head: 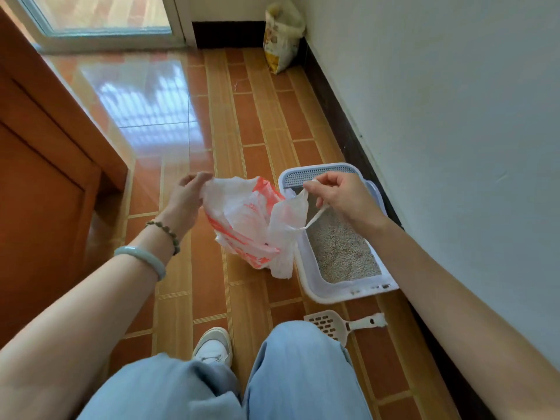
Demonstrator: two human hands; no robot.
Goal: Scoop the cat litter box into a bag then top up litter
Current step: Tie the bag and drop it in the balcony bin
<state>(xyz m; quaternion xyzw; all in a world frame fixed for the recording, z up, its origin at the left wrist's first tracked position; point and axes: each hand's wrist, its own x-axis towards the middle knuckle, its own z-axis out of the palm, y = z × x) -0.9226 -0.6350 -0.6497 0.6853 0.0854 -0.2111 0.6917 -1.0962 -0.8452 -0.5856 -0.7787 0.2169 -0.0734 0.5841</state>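
Crouches in pale jeans (pixel 303 374) on the tiled floor (pixel 206 268). Pinches one edge of the white-and-orange plastic bag (pixel 242 219) with the left hand (pixel 188 195), fingertips closed on the film. Grips the bag's twisted handle strap with the right hand (pixel 342 195), thumb and fingers curled round it. Holds the bag stretched in the air between the two, partly in front of the litter box (pixel 306 268). Has that box just to the right against the dark skirting (pixel 339 116), pale litter (pixel 342 250) inside. Has the slotted scoop (pixel 330 324) flat on the floor just short of the box, beside the right knee, touched by neither hand. Faces a yellow-and-white sack (pixel 281 37) propped in the far corner.
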